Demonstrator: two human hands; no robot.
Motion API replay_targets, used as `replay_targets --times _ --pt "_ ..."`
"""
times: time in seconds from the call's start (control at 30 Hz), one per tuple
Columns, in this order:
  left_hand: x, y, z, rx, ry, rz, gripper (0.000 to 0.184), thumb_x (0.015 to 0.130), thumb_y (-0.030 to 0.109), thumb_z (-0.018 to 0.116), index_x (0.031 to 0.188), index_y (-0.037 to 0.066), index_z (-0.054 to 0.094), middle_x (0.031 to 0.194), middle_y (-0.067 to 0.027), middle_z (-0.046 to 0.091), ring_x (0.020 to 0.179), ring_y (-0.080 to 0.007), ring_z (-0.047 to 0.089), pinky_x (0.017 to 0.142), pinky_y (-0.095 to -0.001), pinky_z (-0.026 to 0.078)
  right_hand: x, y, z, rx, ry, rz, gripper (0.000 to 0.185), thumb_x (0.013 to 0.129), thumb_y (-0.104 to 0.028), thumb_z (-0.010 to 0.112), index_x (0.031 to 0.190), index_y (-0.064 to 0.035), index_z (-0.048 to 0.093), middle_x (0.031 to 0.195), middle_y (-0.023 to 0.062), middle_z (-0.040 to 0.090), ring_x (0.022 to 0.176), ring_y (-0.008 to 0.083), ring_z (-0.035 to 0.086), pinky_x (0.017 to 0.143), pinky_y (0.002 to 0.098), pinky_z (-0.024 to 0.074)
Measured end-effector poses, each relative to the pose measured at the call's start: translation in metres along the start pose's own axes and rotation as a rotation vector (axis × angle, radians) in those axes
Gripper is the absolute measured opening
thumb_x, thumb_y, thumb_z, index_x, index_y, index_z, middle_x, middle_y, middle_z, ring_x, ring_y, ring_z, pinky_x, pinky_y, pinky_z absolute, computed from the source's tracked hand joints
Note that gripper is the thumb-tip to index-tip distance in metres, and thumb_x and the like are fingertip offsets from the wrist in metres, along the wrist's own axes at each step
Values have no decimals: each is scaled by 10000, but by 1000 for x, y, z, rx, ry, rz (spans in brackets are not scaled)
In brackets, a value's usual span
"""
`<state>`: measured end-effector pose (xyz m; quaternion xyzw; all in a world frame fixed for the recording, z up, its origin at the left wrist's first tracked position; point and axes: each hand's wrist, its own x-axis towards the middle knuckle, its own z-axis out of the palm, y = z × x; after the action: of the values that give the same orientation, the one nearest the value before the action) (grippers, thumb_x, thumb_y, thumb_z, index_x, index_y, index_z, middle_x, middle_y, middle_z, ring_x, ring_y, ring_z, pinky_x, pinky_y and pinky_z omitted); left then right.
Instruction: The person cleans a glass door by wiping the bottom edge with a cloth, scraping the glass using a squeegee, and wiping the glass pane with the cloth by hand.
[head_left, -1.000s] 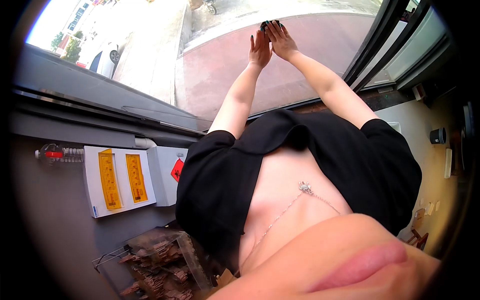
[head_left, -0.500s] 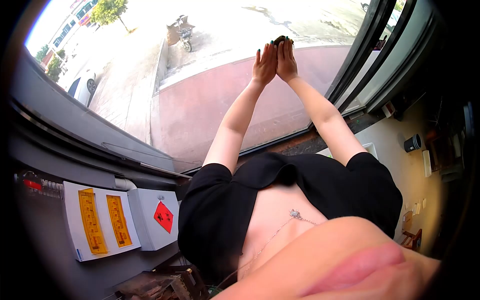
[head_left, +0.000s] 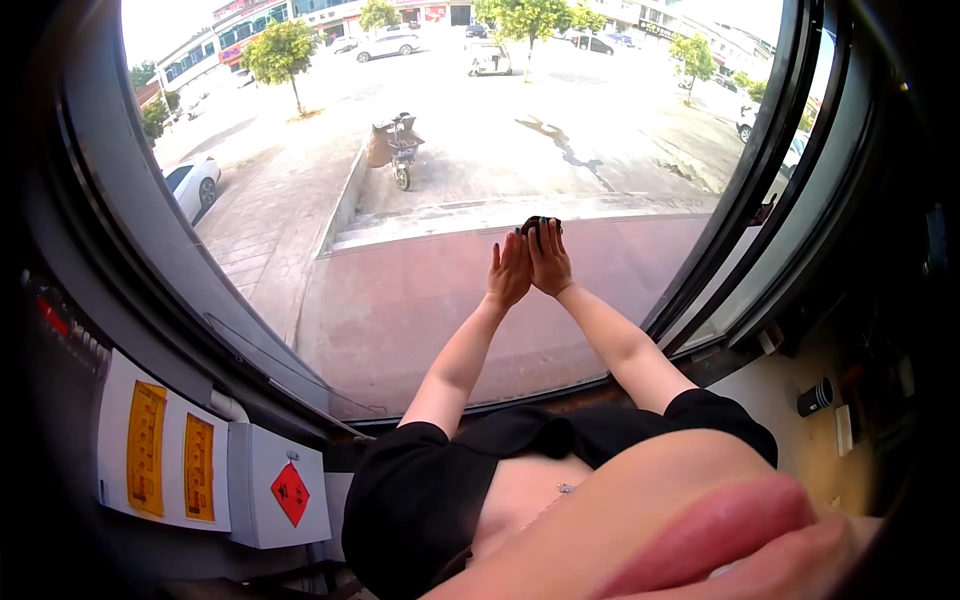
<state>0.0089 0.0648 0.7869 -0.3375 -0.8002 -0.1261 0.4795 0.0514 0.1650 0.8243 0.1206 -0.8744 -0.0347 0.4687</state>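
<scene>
Both arms reach forward to the large window [head_left: 430,330], side by side, palms turned toward the glass. My left hand [head_left: 509,270] has straight fingers pointing up, the thumb apart. Touching its edge, my right hand [head_left: 549,257] also has its fingers extended upward. A dark rounded thing [head_left: 530,225] shows at the fingertips, mostly behind the right hand's fingers; its kind cannot be made out. Whether the palms press on the glass cannot be seen.
White boxes with yellow strips [head_left: 146,450] and a red diamond paper [head_left: 291,495] are at lower left. A dark cup [head_left: 815,397] stands on a surface at right. The dark window frame [head_left: 745,170] runs beside my right arm. Outside are a parked scooter [head_left: 402,155], trees and cars.
My view has tilted up, showing more of the street. Both hands appear lower in the picture, still together with the dark thing at the fingertips.
</scene>
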Motion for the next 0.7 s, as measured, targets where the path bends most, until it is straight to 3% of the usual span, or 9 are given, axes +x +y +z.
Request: replay_targets --times 0.2,0.4,0.47,0.7 --pt "70 -11 -30 20 102 -53 446 737 178 350 1146 2 317 1190 -136 305 1155 -247 200 928 -442 18 68 14 -34 -36 90 -10 436 715 -169 420 1104 18 354 1182 219 259 1114 377 221 909 430 213" --pt "146 -27 -79 -26 177 -100 464 745 178 392 1160 1 284 1227 -134 250 1145 -269 214 912 -457 125 145 16 -84 -21 337 -31 407 693 -136 475 1059 23 397 1113 239 328 1034 421 303 853 444 297" --pt "151 -27 -78 -17 220 -118 434 746 179 378 1155 46 319 1215 -107 287 1151 -223 220 923 -430 116 148 15 -84 -13 364 -13 407 695 -142 477 1063 13 400 1109 238 334 1033 419 304 851 445 298" --pt "89 -14 -49 -84 22 -99 487 754 170 381 1182 -13 235 1225 -153 244 1164 -259 179 939 -418 84 89 14 -52 15 213 -28 408 691 -172 489 1075 -52 417 1138 213 320 1051 395 301 882 438 265"
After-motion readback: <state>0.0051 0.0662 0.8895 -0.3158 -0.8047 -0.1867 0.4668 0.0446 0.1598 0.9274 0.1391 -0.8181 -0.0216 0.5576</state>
